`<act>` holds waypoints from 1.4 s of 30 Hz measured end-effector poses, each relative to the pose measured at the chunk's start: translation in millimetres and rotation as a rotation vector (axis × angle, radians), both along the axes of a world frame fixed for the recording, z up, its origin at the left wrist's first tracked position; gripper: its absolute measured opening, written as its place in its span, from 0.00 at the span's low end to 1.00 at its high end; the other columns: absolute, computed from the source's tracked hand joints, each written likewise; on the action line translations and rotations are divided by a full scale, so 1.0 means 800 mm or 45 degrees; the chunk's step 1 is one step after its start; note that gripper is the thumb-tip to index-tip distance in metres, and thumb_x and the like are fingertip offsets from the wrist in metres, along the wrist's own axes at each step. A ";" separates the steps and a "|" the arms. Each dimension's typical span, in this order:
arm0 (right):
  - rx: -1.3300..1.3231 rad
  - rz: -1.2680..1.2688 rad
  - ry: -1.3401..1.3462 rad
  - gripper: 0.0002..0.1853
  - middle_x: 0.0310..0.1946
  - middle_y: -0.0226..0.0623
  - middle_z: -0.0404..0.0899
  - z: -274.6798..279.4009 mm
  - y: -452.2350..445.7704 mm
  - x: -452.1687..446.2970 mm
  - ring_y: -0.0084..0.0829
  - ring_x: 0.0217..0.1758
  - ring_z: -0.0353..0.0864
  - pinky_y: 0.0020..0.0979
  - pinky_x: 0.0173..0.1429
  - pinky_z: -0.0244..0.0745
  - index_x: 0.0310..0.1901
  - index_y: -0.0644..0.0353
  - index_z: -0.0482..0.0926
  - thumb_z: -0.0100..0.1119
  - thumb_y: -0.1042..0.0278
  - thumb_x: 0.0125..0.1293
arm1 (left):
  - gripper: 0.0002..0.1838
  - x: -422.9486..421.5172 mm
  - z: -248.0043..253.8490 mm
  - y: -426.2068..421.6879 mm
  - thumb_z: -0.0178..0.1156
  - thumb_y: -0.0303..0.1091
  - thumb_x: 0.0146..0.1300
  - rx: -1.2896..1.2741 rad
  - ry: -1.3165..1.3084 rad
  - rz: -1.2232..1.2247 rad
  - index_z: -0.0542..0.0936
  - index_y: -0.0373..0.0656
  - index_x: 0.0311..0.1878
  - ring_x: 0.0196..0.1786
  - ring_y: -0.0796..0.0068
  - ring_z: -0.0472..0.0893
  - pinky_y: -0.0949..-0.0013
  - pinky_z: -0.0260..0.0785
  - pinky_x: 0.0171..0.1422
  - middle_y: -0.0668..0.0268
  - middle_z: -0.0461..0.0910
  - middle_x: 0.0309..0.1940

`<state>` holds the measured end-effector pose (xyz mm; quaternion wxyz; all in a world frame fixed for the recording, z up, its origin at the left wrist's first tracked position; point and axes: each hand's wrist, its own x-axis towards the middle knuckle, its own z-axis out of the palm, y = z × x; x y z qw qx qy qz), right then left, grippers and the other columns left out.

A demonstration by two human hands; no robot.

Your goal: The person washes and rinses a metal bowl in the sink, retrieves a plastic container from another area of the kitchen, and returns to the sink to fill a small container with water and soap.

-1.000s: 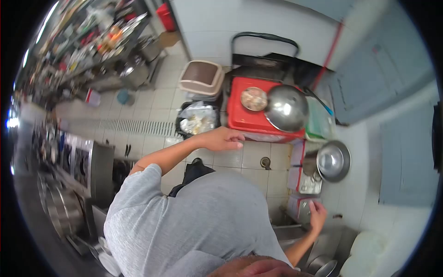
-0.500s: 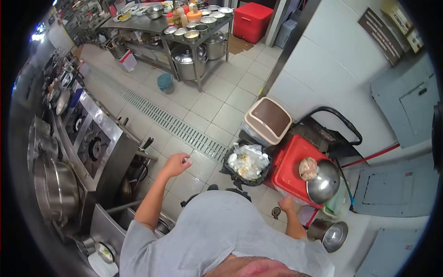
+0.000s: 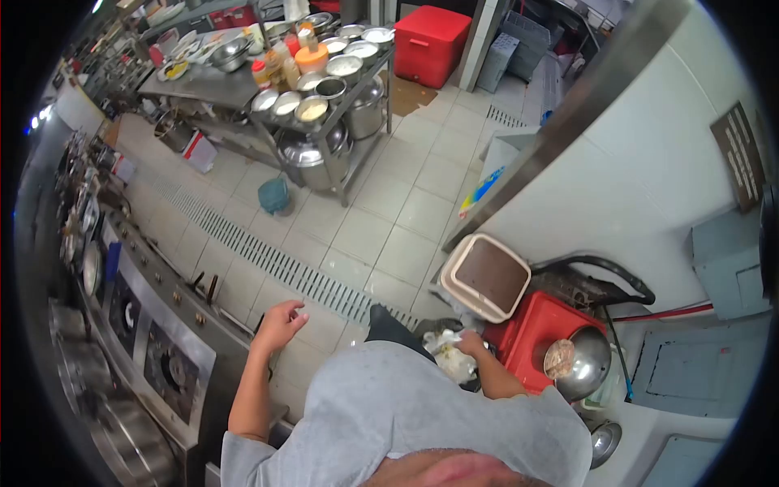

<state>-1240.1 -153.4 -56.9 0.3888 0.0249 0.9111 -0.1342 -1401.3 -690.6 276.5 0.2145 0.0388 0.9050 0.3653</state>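
Head view: the black-lined bin (image 3: 441, 325) stands on the floor just in front of the person, between a dark trouser leg (image 3: 395, 328) and the red box (image 3: 541, 315), with the beige lidded bin (image 3: 489, 277) close by on its far side. Its mouth is open and filled with crumpled plastic (image 3: 451, 355) — whitish, soft-looking, marked with yellowish-brown bits; the shirt hides part of the near edge.

The tiled floor (image 3: 403, 223) gives broad open room ahead, as far as the steel table (image 3: 201, 88). The stove (image 3: 151, 326) edges the left side, and a slotted drain strip (image 3: 264, 259) crosses the floor diagonally. To the right the red box, bearing a shiny steel bowl (image 3: 590, 369), leaves little space around the bin.

The right arm angles inward past the red box, bringing the right hand (image 3: 471, 342) to the plastic; its fingertips are too hard to see to tell whether they grip it. The left arm reaches forward near the stove, and the left hand (image 3: 281, 324) hangs over the floor, fingers loosely curled and parted — nothing in it
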 end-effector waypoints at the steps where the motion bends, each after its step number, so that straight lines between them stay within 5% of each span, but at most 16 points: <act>1: -0.097 -0.084 0.089 0.28 0.53 0.54 0.80 0.032 -0.019 -0.073 0.53 0.57 0.79 0.47 0.60 0.75 0.48 0.64 0.83 0.65 0.45 0.57 | 0.21 -0.036 -0.001 0.000 0.66 0.39 0.64 0.041 0.009 0.001 0.81 0.34 0.54 0.33 0.69 0.82 0.65 0.75 0.40 0.56 0.84 0.32; 2: -0.130 -0.170 0.155 0.29 0.54 0.56 0.80 0.087 -0.047 -0.139 0.53 0.58 0.79 0.46 0.61 0.75 0.52 0.65 0.81 0.66 0.48 0.55 | 0.21 -0.061 -0.004 0.000 0.67 0.39 0.64 0.081 0.002 -0.001 0.81 0.34 0.54 0.33 0.70 0.82 0.66 0.75 0.40 0.56 0.84 0.32; 4: -0.184 -0.189 0.307 0.32 0.59 0.54 0.77 0.084 -0.063 -0.251 0.51 0.64 0.75 0.43 0.68 0.71 0.61 0.63 0.76 0.66 0.55 0.56 | 0.21 -0.122 -0.008 0.010 0.67 0.39 0.64 0.139 -0.009 -0.021 0.81 0.34 0.54 0.32 0.73 0.81 0.67 0.74 0.39 0.58 0.84 0.31; 10: -0.384 -0.372 0.851 0.25 0.58 0.51 0.78 0.202 -0.101 -0.557 0.50 0.63 0.75 0.43 0.68 0.71 0.59 0.60 0.77 0.65 0.63 0.60 | 0.19 -0.325 -0.025 0.055 0.67 0.37 0.64 0.256 -0.032 -0.142 0.81 0.35 0.54 0.30 0.76 0.79 0.70 0.73 0.37 0.62 0.82 0.27; 14: -0.338 -0.601 0.885 0.23 0.58 0.50 0.78 0.191 -0.073 -0.692 0.49 0.63 0.76 0.43 0.67 0.71 0.58 0.60 0.78 0.64 0.64 0.61 | 0.19 -0.488 -0.037 0.093 0.66 0.38 0.65 0.325 0.061 -0.276 0.81 0.35 0.54 0.29 0.75 0.78 0.68 0.72 0.36 0.62 0.81 0.26; 22: -0.046 -1.166 0.817 0.21 0.47 0.49 0.84 0.140 0.065 -0.739 0.48 0.53 0.82 0.43 0.58 0.77 0.49 0.61 0.83 0.65 0.57 0.58 | 0.19 -0.804 0.018 0.262 0.65 0.40 0.65 0.346 0.037 -0.688 0.81 0.35 0.53 0.27 0.69 0.77 0.65 0.71 0.35 0.58 0.80 0.25; 24: -0.042 -1.324 0.892 0.19 0.44 0.49 0.85 0.127 0.097 -0.739 0.49 0.49 0.84 0.43 0.55 0.78 0.46 0.62 0.84 0.66 0.58 0.57 | 0.18 -0.869 0.019 0.324 0.65 0.38 0.67 0.331 0.008 -0.834 0.80 0.35 0.54 0.28 0.76 0.74 0.69 0.69 0.35 0.63 0.78 0.25; 30: -0.092 -1.734 0.424 0.15 0.38 0.51 0.85 0.096 0.162 -0.762 0.49 0.44 0.85 0.45 0.51 0.78 0.37 0.60 0.86 0.65 0.55 0.60 | 0.19 -1.034 -0.004 0.508 0.64 0.37 0.67 0.255 -0.014 -1.140 0.80 0.35 0.55 0.30 0.74 0.75 0.67 0.71 0.38 0.62 0.79 0.28; 33: 0.184 -0.768 0.071 0.19 0.37 0.50 0.85 -0.018 0.241 -0.779 0.48 0.44 0.85 0.47 0.51 0.78 0.36 0.59 0.87 0.60 0.49 0.64 | 0.19 -1.117 0.007 0.578 0.65 0.38 0.66 0.151 -0.027 -1.126 0.80 0.35 0.55 0.30 0.70 0.78 0.66 0.72 0.40 0.59 0.81 0.29; 36: 0.164 -0.802 0.156 0.23 0.37 0.49 0.86 -0.014 0.328 -0.876 0.50 0.43 0.86 0.49 0.50 0.78 0.34 0.59 0.87 0.50 0.48 0.69 | 0.20 -1.207 0.003 0.626 0.65 0.38 0.64 0.204 0.038 -1.042 0.81 0.35 0.54 0.28 0.68 0.79 0.65 0.73 0.38 0.56 0.82 0.26; 38: 0.506 -0.644 0.423 0.14 0.28 0.39 0.86 0.001 0.388 -0.953 0.39 0.32 0.87 0.41 0.40 0.80 0.28 0.55 0.87 0.53 0.60 0.62 | 0.20 -1.262 0.020 0.664 0.65 0.38 0.65 0.090 -0.078 -0.968 0.80 0.34 0.54 0.28 0.71 0.79 0.67 0.73 0.37 0.56 0.82 0.26; 40: 0.049 -1.364 0.373 0.22 0.37 0.48 0.86 0.017 0.470 -1.042 0.52 0.42 0.85 0.48 0.49 0.78 0.31 0.60 0.87 0.59 0.46 0.62 | 0.20 -1.318 0.015 0.702 0.65 0.38 0.65 0.074 -0.077 -0.931 0.80 0.34 0.54 0.29 0.72 0.79 0.67 0.73 0.38 0.57 0.83 0.28; 42: -0.020 -1.508 0.481 0.22 0.37 0.50 0.86 0.059 0.539 -1.132 0.54 0.41 0.85 0.47 0.48 0.79 0.35 0.63 0.87 0.64 0.47 0.57 | 0.19 -1.374 0.005 0.741 0.66 0.38 0.66 0.071 -0.098 -0.906 0.80 0.34 0.54 0.29 0.73 0.79 0.67 0.73 0.38 0.58 0.84 0.29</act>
